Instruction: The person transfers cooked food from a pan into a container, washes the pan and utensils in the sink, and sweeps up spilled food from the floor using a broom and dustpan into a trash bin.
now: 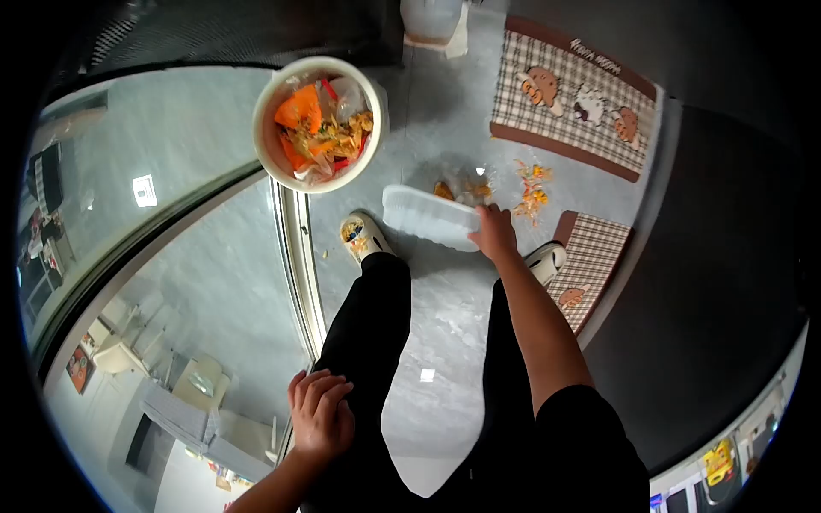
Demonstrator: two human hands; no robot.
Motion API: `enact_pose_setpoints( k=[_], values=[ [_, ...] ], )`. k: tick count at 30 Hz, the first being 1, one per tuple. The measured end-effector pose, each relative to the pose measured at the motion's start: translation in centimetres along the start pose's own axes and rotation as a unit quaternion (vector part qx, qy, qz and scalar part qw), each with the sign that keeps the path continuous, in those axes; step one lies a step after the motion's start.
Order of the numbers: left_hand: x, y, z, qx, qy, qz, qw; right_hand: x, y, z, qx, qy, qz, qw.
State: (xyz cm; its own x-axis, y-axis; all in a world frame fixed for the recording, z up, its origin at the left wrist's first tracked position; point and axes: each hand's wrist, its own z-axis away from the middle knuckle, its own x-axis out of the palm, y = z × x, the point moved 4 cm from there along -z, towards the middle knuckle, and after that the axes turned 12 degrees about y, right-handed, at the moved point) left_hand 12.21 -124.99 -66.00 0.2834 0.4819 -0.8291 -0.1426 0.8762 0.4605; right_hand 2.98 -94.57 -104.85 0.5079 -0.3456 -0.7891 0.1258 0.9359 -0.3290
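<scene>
My right hand (494, 232) grips one end of a translucent white plastic container (430, 216), held low above the grey floor. A brown-orange food scrap (442, 191) shows just past its far edge, and the container may hide more. To its right lies a scattered pile of orange and yellow food scraps (532, 192). My left hand (321, 412) rests by my left thigh, fingers loosely bent and slightly apart, holding nothing. Beyond my left foot stands a round cream trash bin (267, 128), with orange peel-like pieces, food scraps and clear plastic inside.
Food bits cling to my left shoe (363, 237). Two checked mats with cartoon figures, one farther (575, 98) and one nearer (599, 265), lie at the right beside a dark cabinet front (701, 282). A sliding-door track (295, 248) runs along the left.
</scene>
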Motion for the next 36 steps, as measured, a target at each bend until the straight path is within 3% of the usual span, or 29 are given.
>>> enact_pose_setpoints(
  k=[3, 5, 6, 7, 10, 12, 13, 15, 19, 25, 27, 32, 36],
  values=[
    [-1.7, -0.5, 0.9, 0.023, 0.013, 0.017, 1.000, -8.6, -0.8, 5.0, -0.014, 0.054, 0.028, 0.998],
    [-4.4, -0.1, 1.9, 0.057, 0.014, -0.018, 0.998, -13.8, -0.7, 9.0, -0.040, 0.157, 0.051, 0.986],
    [-6.7, 0.2, 1.9, 0.074, 0.028, -0.020, 0.997, -17.0, -1.4, 10.6, -0.006, 0.168, 0.027, 0.985],
    [-10.2, 1.2, 1.6, 0.090, 0.069, -0.031, 0.993, -20.0, -2.0, 13.1, 0.030, 0.171, 0.002, 0.985],
    [-23.5, 2.9, 0.9, 0.093, 0.191, -0.099, 0.972, -27.5, -2.7, 19.8, -0.009, 0.241, -0.002, 0.971],
    [-34.2, 3.0, 2.2, 0.142, 0.305, -0.196, 0.921, -32.0, -2.7, 24.7, 0.031, 0.276, -0.010, 0.961],
    [-39.5, 3.7, 3.0, 0.118, 0.362, -0.212, 0.900, -33.8, -2.8, 26.2, 0.017, 0.291, -0.010, 0.957],
    [-49.4, 7.3, 5.3, 0.183, 0.485, -0.278, 0.809, -37.1, -2.4, 30.3, 0.024, 0.317, -0.024, 0.948],
    [-59.7, 10.4, 8.9, 0.192, 0.573, -0.337, 0.722, -43.0, -0.8, 35.5, 0.034, 0.378, -0.017, 0.925],
    [-62.2, 12.3, 12.6, 0.184, 0.579, -0.338, 0.719, -47.3, 0.7, 40.3, 0.023, 0.433, -0.019, 0.901],
    [-61.7, 12.4, 13.7, 0.167, 0.558, -0.328, 0.744, -47.6, 1.2, 41.7, 0.046, 0.450, -0.025, 0.891],
    [-61.5, 9.3, 15.1, 0.099, 0.535, -0.308, 0.781, -47.8, 1.4, 43.6, 0.050, 0.438, -0.038, 0.897],
    [-60.9, 9.5, 14.9, 0.076, 0.484, -0.374, 0.787, -47.4, 1.4, 44.9, 0.041, 0.424, -0.044, 0.904]
  ],
)
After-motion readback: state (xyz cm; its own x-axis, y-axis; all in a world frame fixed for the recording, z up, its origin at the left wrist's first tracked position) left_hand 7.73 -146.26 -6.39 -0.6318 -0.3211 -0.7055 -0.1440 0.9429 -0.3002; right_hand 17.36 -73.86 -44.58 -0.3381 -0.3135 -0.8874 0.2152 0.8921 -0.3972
